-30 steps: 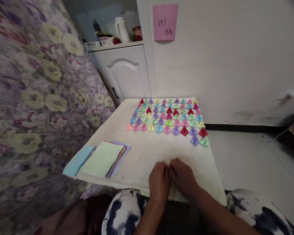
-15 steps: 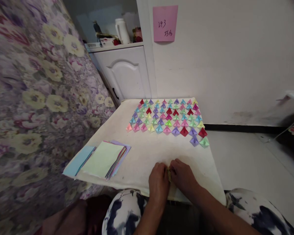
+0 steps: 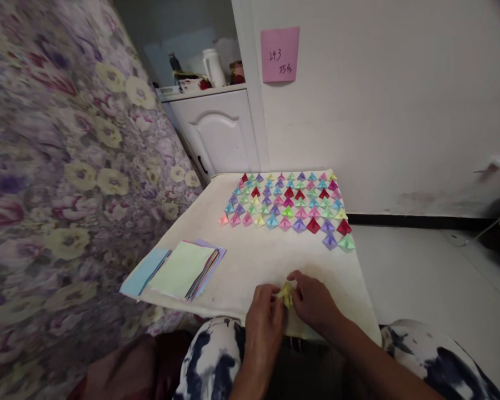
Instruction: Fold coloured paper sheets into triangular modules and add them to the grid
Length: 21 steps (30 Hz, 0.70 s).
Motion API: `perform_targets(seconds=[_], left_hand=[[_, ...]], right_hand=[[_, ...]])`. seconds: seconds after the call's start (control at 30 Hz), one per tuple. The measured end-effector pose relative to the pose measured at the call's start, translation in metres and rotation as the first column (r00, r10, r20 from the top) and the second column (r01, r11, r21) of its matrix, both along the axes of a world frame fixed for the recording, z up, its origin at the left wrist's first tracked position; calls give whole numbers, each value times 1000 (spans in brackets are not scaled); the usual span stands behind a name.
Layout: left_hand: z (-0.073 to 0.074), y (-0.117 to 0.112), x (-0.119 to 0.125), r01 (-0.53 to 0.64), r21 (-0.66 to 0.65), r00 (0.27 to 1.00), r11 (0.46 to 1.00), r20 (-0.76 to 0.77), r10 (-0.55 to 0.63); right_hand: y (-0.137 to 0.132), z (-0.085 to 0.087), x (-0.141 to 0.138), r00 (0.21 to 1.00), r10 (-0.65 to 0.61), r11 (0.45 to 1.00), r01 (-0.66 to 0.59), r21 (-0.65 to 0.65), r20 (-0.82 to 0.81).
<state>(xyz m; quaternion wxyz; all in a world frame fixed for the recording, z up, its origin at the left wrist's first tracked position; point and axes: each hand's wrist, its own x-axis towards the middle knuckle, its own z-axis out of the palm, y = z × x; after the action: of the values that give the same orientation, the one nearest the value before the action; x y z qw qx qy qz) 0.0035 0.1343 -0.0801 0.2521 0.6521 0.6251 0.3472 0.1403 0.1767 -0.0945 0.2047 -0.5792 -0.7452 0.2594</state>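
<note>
My left hand (image 3: 263, 314) and my right hand (image 3: 314, 303) meet at the near edge of a cream-covered table (image 3: 258, 261). Between their fingertips they pinch a small yellow folded paper piece (image 3: 286, 293), partly hidden by the fingers. Both hands are closed on it. Farther back on the table lie several rows of small folded paper shapes (image 3: 287, 206) in red, pink, purple, green, blue and yellow.
A stack of coloured paper sheets (image 3: 179, 269) lies at the table's left front corner. A floral-patterned fabric surface (image 3: 58, 183) rises on the left. A white cabinet (image 3: 216, 130) with bottles stands behind, and a pink note (image 3: 280, 54) is stuck on the white wall.
The hands lifted slightly and drew apart a little, so the yellow folded piece now shows between the fingertips. The view shifted a bit to the left.
</note>
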Motion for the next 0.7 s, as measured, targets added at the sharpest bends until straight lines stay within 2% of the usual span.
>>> perform_targets(seconds=[0.13,0.23,0.47,0.7], left_hand=[[-3,-17,13,4,-41,996,999,-91,-8],[-6,-19,18,4,-50,990,999,-137,-11],[-4,-11,13,18,-51,971,999,-239,-30],[7,2,-5,80,-57,952,995,-291,-93]], right_hand=[[-2,1,1,999,29,999,-28,17,-19],[0,0,3,998,48,998,-46,40,-41],[8,-7,4,977,155,986,-142,93,-150],[5,-9,7,981,124,990,-111,88,-150]])
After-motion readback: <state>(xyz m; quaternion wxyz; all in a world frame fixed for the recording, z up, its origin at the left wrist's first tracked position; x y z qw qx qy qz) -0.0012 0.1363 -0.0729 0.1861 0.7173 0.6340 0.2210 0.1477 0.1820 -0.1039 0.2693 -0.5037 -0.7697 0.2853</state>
